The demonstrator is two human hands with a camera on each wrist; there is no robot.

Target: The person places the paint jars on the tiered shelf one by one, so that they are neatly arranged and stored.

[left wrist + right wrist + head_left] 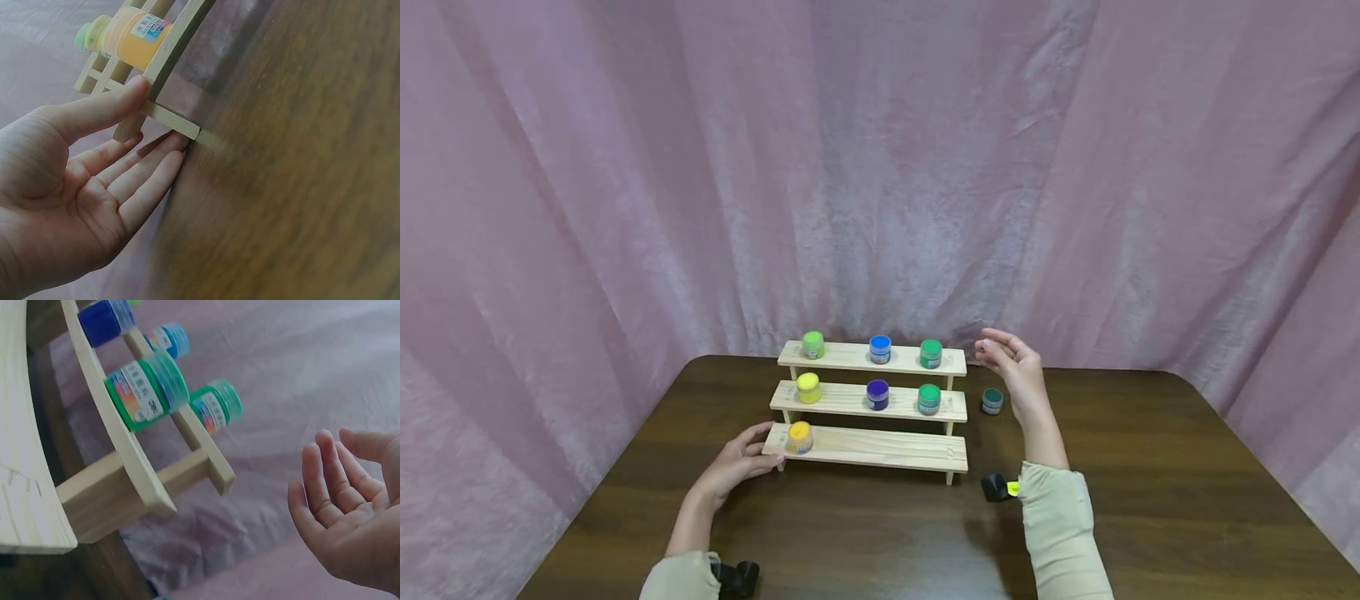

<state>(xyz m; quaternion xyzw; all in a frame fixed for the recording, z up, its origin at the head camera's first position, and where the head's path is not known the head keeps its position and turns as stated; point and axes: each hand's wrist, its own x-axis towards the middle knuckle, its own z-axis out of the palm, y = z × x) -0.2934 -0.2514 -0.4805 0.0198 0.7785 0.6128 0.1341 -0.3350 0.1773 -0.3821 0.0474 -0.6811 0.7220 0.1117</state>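
Observation:
A three-tier wooden display stand (pixel 880 448) is on the table, with small paint jars along its steps. My left hand (pixel 741 463) grips the left end of the lowest step; in the left wrist view the thumb (pixel 132 99) presses one edge, the fingers lie past the other. A yellow-orange paint jar (pixel 800 437) stands on that step near this hand. My right hand (pixel 1017 377) is raised right of the stand, fingers loosely bent, holding nothing. Below it a dark green paint jar (pixel 992 402) stands on the table. Green paint jars (pixel 147 390) occupy the right ends of the upper two steps.
The middle step also bears a yellow jar (pixel 808 387) and a violet jar (pixel 877 395). On the top step are a light green jar (pixel 813 345) and a blue jar (pixel 880 349). A pink curtain (pixel 880 183) hangs behind the brown table (pixel 865 533).

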